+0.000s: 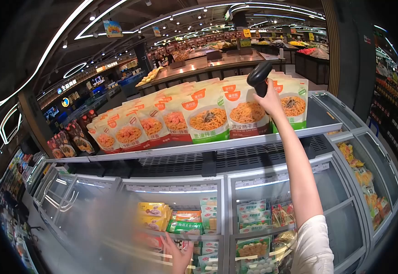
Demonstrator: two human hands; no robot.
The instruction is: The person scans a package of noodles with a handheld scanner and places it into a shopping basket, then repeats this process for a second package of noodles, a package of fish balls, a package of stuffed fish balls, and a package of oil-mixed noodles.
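- scanner: matt black plastic, in right hand
- noodle pouches along shelf top: glossy printed plastic film
- shelf: smooth pale metal, black perforated grille below
- freezer lids: clear glossy glass, left hand touching
- sleeve: matt white cloth

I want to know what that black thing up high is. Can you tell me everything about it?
It is a black handheld scanner, plastic-looking and shiny, with a rounded head and a handle below. The right hand grips the handle and holds it upright, raised in front of the noodle bags standing on the shelf. Only the hand visibly touches it.
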